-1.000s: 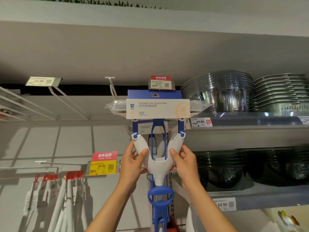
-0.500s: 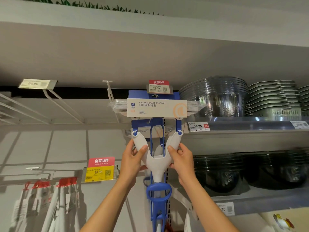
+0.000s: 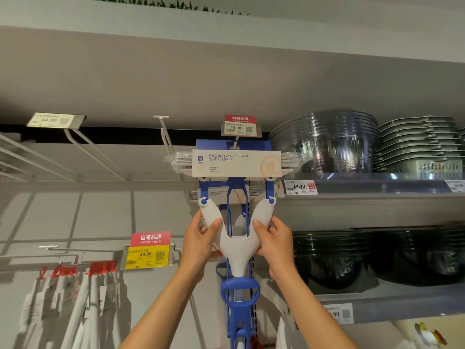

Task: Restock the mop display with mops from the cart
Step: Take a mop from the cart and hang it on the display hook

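Observation:
A foldable sponge mop [image 3: 236, 250] with a white Y-shaped yoke and blue frame is raised head-up in front of the display. Its card-wrapped sponge head [image 3: 236, 162] sits at the wall hook [image 3: 235, 144] under the 19.90 price tag [image 3: 240, 125]. My left hand [image 3: 201, 240] grips the yoke's left arm, and my right hand [image 3: 274, 239] grips its right arm. Another mop of the same kind [image 3: 221, 193] hangs just behind. The cart is out of view.
An empty white hook [image 3: 164, 132] juts out left of the mop. More empty hooks [image 3: 83, 144] run further left. White mops with red tags [image 3: 75, 293] hang at lower left. Shelves with stacked clear bowls [image 3: 324, 142] and dark bowls [image 3: 377, 253] stand on the right.
Both hands and the mop stay in the same grip. The view has tilted slightly, so the shelves sit a little lower and to the left in frame.

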